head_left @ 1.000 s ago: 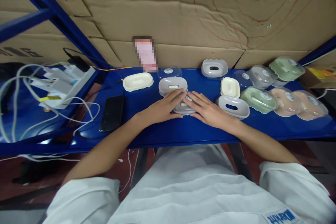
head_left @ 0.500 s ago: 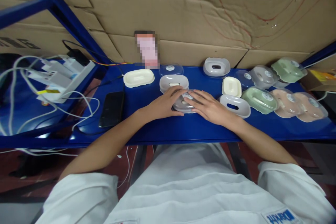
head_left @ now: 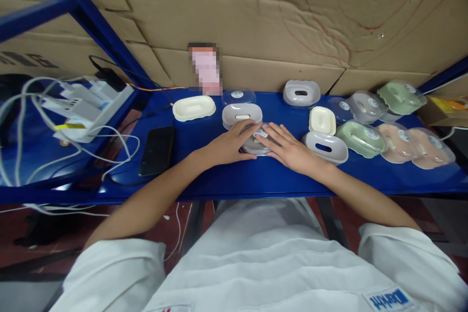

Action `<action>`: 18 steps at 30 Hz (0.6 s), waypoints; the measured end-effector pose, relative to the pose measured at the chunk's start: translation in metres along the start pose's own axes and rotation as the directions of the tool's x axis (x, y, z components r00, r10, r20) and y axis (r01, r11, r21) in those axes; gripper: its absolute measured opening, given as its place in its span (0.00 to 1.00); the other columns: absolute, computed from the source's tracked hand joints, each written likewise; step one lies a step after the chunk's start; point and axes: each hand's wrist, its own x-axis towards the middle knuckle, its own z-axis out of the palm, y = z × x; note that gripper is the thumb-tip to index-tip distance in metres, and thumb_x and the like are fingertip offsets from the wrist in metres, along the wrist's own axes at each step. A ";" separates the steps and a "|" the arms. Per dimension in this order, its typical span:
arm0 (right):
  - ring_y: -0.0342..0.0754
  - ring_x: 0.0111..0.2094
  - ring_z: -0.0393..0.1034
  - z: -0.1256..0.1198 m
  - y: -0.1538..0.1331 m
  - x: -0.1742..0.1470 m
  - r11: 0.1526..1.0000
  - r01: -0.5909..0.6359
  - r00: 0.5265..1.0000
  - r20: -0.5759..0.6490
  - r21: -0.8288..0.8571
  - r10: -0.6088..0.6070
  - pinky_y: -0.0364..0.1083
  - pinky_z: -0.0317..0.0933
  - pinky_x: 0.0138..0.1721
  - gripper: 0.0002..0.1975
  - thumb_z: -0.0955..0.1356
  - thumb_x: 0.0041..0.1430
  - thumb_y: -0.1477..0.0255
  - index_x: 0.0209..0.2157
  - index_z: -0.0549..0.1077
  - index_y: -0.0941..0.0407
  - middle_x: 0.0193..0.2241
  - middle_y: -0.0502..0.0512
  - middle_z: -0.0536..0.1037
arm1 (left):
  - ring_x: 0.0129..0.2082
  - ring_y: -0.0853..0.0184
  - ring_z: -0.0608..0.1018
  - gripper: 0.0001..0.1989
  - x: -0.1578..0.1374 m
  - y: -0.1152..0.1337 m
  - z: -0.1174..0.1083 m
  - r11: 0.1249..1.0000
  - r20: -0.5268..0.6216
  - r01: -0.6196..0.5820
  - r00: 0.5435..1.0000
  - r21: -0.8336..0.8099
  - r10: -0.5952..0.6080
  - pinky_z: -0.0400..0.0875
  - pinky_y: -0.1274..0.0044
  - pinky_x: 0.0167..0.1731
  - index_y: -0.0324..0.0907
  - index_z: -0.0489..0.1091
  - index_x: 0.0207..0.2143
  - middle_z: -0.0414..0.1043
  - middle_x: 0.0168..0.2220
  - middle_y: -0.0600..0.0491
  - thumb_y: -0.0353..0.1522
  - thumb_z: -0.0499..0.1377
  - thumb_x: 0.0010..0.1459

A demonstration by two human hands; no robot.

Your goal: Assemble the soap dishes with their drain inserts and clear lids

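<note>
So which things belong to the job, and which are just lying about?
Likely the job:
lidded grey dish, under left hand and right hand
open grey dishes
cream trays
green lidded dishes
peach lidded dishes

Seemingly lying about:
black phone
power strip
white plugs

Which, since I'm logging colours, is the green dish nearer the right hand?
The front green dish, beside the peach dishes; the other green dish sits farther back.

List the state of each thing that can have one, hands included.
Covered dish: clear lid on; full seating unclear
Left hand: on the covered dish
Right hand: on the same dish
Grey dish just behind: lid off
Grey dish by right wrist: lid off
Front green dish: lid on
Pink dishes: lids on
Black phone: flat, screen dark
Power strip: plugs in
</note>
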 end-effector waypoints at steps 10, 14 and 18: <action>0.63 0.79 0.37 -0.010 0.015 -0.002 0.990 -0.051 0.997 0.064 0.134 0.043 0.70 0.45 0.76 0.36 0.63 0.78 0.58 0.79 0.47 0.47 0.79 0.62 0.45 | 0.74 0.44 0.62 0.49 -0.001 -0.003 0.001 0.999 -0.044 -0.041 0.998 0.011 0.041 0.62 0.49 0.72 0.52 0.47 0.78 0.56 0.72 0.37 0.42 0.70 0.64; 0.64 0.80 0.36 -0.008 0.019 -0.003 0.980 -0.078 0.994 0.084 0.181 0.063 0.68 0.48 0.75 0.37 0.63 0.77 0.57 0.79 0.48 0.48 0.80 0.62 0.43 | 0.74 0.43 0.61 0.51 -0.001 -0.002 0.001 0.999 -0.007 -0.026 1.000 0.036 0.027 0.62 0.48 0.71 0.50 0.45 0.79 0.55 0.73 0.36 0.42 0.70 0.63; 0.65 0.79 0.42 -0.005 0.012 -0.003 0.993 -0.075 0.996 0.053 0.092 0.070 0.69 0.53 0.74 0.38 0.66 0.75 0.59 0.79 0.48 0.48 0.79 0.63 0.47 | 0.75 0.41 0.59 0.49 -0.001 0.003 0.000 0.999 0.023 -0.017 1.000 0.050 0.016 0.62 0.47 0.70 0.47 0.45 0.79 0.53 0.74 0.34 0.43 0.68 0.65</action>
